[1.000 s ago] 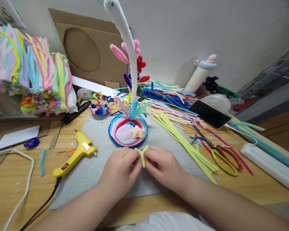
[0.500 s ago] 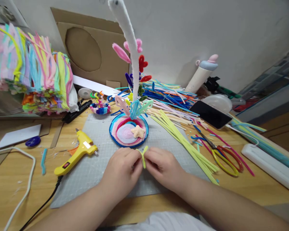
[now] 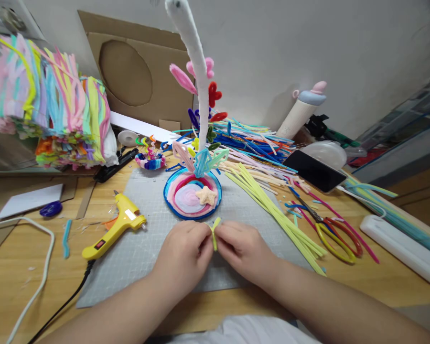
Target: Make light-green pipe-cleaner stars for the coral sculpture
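Head cam: your L fingers & R fingers look pinched nearly closed, tips v. close, w/ a small yellow-green fuzzy stem btwn them; exact gap's hidden. Risk, I'd judge: uneven pull or over-tight twist could kink it or pop it out, grip being so small. Round base is just off your knuckles at 12 o'clock, so a fwd nudge might jolt it & the tall white stalk. Stem's at L fingers' 3 o'clock, R fingers' 9, ends pointing approx. 1 & 6. Glue gun lies at 9.
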The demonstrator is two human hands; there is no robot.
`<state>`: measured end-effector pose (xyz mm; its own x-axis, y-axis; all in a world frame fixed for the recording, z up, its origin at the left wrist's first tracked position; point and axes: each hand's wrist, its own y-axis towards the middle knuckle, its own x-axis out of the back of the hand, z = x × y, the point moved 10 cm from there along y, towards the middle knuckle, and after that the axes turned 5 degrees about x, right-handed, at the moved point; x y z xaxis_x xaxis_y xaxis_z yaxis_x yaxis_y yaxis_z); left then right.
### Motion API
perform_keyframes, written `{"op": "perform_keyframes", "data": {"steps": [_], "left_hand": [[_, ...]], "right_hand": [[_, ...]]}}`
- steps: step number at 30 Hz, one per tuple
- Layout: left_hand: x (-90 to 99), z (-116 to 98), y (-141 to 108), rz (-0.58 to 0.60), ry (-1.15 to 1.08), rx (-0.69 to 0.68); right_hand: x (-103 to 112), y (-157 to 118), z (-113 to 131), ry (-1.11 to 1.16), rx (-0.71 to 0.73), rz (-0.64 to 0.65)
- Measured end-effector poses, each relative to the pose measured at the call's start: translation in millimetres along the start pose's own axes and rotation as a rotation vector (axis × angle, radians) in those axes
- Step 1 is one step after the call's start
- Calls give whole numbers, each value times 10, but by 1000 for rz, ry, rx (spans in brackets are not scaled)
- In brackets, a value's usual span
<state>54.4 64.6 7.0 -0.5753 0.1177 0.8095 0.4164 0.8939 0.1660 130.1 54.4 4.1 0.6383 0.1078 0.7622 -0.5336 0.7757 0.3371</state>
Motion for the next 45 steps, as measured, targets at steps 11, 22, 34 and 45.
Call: {"op": "perform_keyframes", "data": {"steps": [11, 22, 34, 45], "left_hand": [[-14, 16, 12, 5, -16, 27], [244, 49, 169, -59, 41, -131], [220, -28, 134, -8, -4, -150], [200, -58, 112, 27, -5, -157]], "right_hand": [[1, 13, 2, -7, -1, -22], [432, 83, 1, -142, 49, -188], [204, 114, -37, -158, 36, 32], [202, 96, 10, -110, 56, 20]]}}
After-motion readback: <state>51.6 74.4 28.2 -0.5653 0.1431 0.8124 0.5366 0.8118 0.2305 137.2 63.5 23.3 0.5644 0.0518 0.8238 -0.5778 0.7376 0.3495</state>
